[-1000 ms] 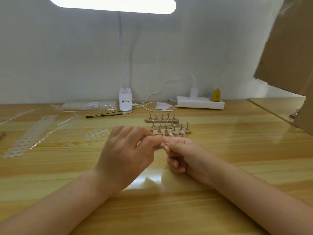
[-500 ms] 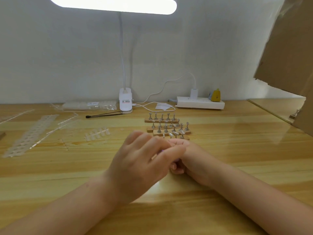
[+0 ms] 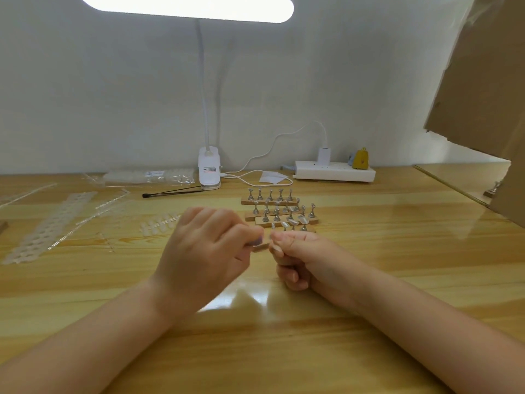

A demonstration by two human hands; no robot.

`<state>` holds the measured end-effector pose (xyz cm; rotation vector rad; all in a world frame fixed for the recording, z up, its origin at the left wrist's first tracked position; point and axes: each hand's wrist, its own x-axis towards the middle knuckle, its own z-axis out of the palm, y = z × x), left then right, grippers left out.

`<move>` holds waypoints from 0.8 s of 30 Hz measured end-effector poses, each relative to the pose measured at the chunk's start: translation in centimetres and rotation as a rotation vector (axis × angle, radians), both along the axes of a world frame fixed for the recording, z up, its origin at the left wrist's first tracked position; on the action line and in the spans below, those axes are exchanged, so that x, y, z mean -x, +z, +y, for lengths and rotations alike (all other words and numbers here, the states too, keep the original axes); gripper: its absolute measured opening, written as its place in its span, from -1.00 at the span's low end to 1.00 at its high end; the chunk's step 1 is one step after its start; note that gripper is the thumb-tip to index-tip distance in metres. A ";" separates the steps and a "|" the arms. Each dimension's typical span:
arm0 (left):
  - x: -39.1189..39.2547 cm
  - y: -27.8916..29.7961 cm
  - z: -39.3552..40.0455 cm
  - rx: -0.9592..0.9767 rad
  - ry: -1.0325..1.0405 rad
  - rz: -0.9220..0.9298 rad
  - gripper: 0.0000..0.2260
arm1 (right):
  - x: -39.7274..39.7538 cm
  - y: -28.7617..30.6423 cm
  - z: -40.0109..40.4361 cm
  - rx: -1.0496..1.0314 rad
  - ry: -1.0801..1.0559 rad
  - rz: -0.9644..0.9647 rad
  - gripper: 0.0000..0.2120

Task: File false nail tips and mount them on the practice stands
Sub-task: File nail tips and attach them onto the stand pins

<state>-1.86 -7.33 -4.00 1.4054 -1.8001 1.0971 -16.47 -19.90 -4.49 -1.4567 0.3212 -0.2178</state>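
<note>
My left hand [image 3: 210, 251] grips a small nail file [image 3: 260, 245], whose end pokes out toward the right between thumb and fingers. My right hand [image 3: 306, 257] pinches a clear false nail tip [image 3: 272, 236] at its fingertips, right beside the file's end. Just behind both hands stand several wooden practice stands [image 3: 279, 214] with metal holders; a few holders in the nearer rows carry clear nail tips [image 3: 292, 222].
Loose nail tips [image 3: 159, 224] and clear plastic strips [image 3: 51, 226] lie on the wooden table to the left. At the back are a clip lamp base [image 3: 209, 172], a black tool [image 3: 173, 191], a bag of tips [image 3: 150, 176], a power strip [image 3: 335, 172]. Cardboard [image 3: 488, 95] hangs at right.
My left hand slid right over my right hand half a second ago and has come back left, so the file end and the pinched tip show again.
</note>
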 end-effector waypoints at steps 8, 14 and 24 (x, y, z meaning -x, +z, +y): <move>1.4 -0.7 -0.5 0.033 -0.121 -0.081 -0.78 | 0.2 0.2 0.0 0.028 0.064 0.010 -0.73; 1.6 -0.5 -0.5 0.079 -0.160 -0.073 -0.78 | 0.2 0.2 0.1 0.033 0.068 0.012 -0.69; 1.3 -0.4 -0.3 0.083 -0.175 -0.122 -0.74 | 0.3 0.0 -0.3 -0.014 0.101 -0.010 -0.69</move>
